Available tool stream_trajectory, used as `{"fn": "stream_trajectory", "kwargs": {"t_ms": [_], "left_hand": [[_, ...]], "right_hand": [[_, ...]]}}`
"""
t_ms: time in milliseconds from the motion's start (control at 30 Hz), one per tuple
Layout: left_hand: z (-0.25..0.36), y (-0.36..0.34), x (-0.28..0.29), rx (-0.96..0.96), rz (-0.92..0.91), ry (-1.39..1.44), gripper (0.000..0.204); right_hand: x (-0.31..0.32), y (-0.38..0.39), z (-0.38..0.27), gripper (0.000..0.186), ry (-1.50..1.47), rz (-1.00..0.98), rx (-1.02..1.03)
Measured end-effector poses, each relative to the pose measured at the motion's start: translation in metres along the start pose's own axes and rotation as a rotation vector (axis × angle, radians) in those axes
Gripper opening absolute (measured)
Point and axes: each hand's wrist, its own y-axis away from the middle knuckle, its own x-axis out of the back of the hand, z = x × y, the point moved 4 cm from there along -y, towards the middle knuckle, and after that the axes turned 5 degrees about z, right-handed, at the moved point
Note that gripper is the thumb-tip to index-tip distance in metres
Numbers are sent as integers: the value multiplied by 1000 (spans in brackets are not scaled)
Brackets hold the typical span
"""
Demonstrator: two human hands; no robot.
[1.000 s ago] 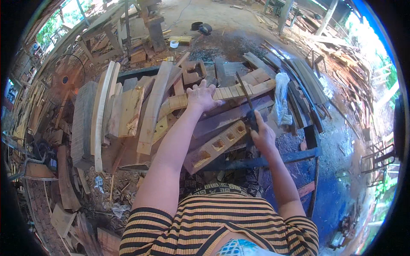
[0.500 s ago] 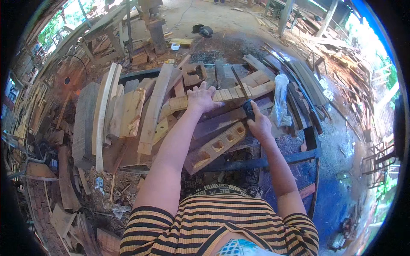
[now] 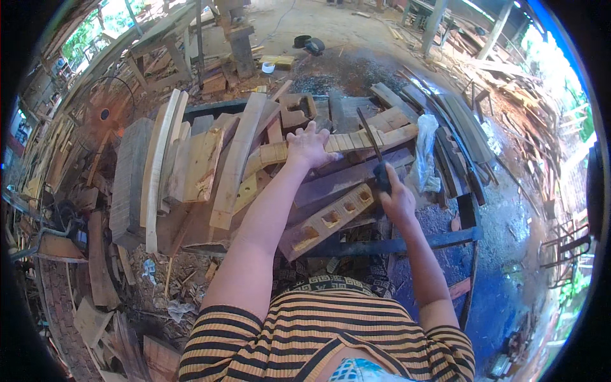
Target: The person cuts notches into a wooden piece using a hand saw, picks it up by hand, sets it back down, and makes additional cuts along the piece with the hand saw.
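A curved wooden piece (image 3: pixel 354 141) with a row of cross cuts along its top lies over a stack of timber. My left hand (image 3: pixel 308 146) grips it left of the middle, fingers spread over its top and thumb toward me. In my right hand (image 3: pixel 398 200) is the black handle of a hand saw (image 3: pixel 369 132), held in closed fingers. The saw's narrow dark blade crosses the right part of the curved piece and points away from me. Nearer to me, a wooden beam (image 3: pixel 328 219) with several square mortises slants below both hands.
Planks (image 3: pixel 238 159) and curved boards (image 3: pixel 159 169) are stacked at the left. A clear plastic bag (image 3: pixel 425 153) lies right of the saw. A dark metal frame (image 3: pixel 439 239) runs along the near edge. Beyond the timber are a white cup (image 3: pixel 268 67) and more scrap wood.
My right hand has drawn the saw back toward me across the curved piece. My left hand stays on the wood. The whole view has shifted slightly.
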Motion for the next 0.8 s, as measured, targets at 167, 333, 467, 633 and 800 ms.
{"fn": "stream_trajectory", "kwargs": {"t_ms": [167,333,467,633,800], "left_hand": [[3,0,-2,-5,22,-1,74],[4,1,0,6,-7,17,71],[0,-1,-2,10,14,12,72],[-2,-2,-4,15,31,15,74],[6,-2,-3,0,16,10,75]], "right_hand": [[-13,-41,-7,73,35,-14,-42],[2,9,2,75,25,-12,-21],[10,58,14,76,-50,35,-4],[15,35,6,76,-34,-6,0],[-7,-18,8,75,9,-7,-31]]}}
